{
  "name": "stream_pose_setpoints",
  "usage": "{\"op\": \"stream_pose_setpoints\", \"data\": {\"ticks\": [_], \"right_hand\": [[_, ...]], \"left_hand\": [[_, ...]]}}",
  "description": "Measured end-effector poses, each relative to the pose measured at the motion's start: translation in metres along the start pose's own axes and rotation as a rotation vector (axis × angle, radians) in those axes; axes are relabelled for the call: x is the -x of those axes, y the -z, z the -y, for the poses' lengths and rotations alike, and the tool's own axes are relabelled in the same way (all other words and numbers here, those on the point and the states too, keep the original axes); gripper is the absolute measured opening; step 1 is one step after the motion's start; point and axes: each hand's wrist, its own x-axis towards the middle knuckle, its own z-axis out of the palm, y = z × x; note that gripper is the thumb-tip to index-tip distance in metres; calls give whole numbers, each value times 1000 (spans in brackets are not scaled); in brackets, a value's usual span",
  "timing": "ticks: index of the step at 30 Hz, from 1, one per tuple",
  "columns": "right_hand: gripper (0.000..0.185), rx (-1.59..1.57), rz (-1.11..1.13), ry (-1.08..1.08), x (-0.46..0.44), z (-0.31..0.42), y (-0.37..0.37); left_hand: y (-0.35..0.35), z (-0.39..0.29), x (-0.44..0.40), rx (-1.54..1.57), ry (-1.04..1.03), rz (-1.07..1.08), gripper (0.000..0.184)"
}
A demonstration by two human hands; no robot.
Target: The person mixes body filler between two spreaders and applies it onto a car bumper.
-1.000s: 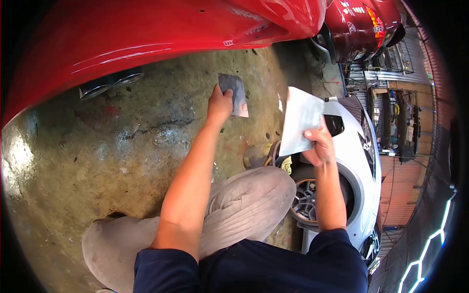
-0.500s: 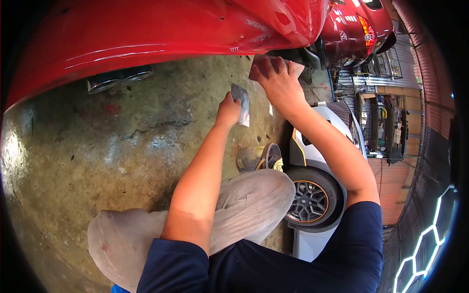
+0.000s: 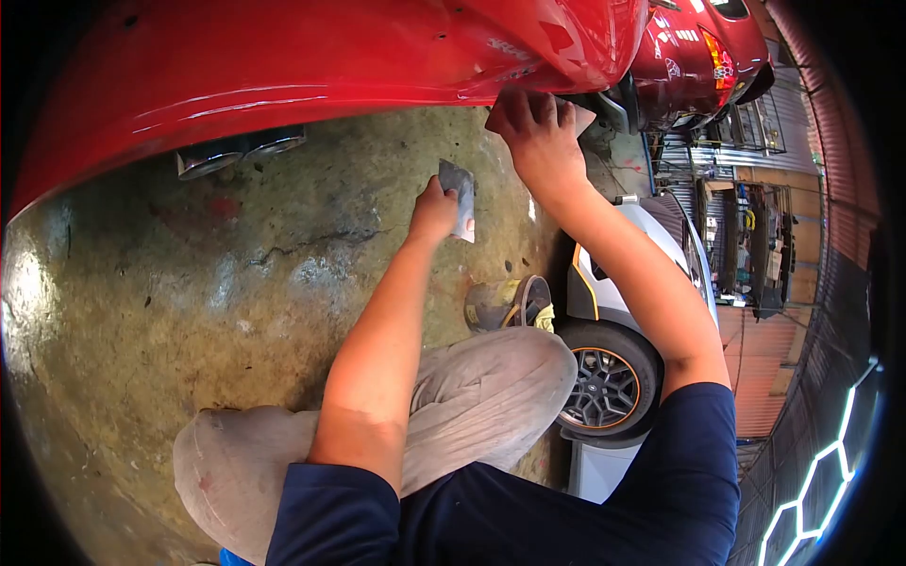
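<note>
Reddish sheet point(image 3: 583, 119) sat under your right hand point(image 3: 545, 146), fingers spread, grip unclear, at red bumper point(image 3: 311, 57); left hand point(image 3: 435, 212) pinched 1 grey sheet point(image 3: 462, 203). Likely rubbing; next move called for even pressure.

Glossy red bumper point(image 3: 283, 52); matt grey sheet point(image 3: 464, 198), apparently paper; rough concrete floor point(image 3: 189, 349)

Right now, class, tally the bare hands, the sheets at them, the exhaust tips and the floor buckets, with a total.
Left hand, right hand: 2
Left sheet, right sheet: 2
Exhaust tips: 2
Bucket: 1
Total: 7
</note>
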Motion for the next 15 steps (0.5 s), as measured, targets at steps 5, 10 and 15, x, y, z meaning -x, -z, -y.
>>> {"op": "stream_pose_setpoints", "data": {"ticks": [5,10,15], "right_hand": [[51,-1,78,-11,2,6,-9],[52,-7,135,-24,3,12,-10],[54,-3,146,-46,2,9,5]], "left_hand": [[0,1,-2,7,28,23,37],[-3,3,-4,16,38,30,38],[-6,7,-5,-1,14,13,38]]}}
